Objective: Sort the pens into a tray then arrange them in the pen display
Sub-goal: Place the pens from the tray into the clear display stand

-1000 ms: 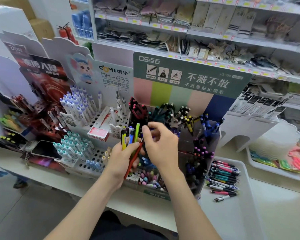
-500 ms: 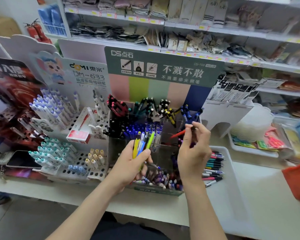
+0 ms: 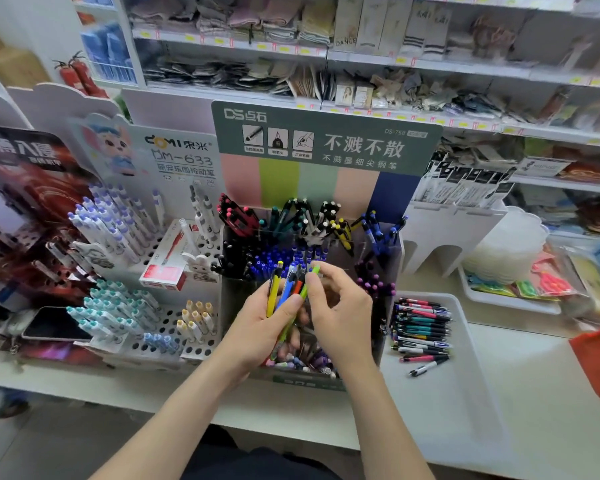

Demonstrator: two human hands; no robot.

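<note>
Before shelves, left hand [image 3: 257, 327] fans pens [image 3: 288, 289]; right hand [image 3: 340, 313] pinches one.

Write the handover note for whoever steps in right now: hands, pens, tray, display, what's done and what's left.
Left hand: closed on a fan of pens (yellow, blue, orange, green), held in front of the pen display.
Right hand: fingertips pinching the top of the green pen in that fan.
White tray, right of the display: a pile of sorted pens lies at its far end.
Done: part of the sorting; display compartments already hold many pens.
Left: place the held pens, then arrange the tray's pens in the display.
</note>
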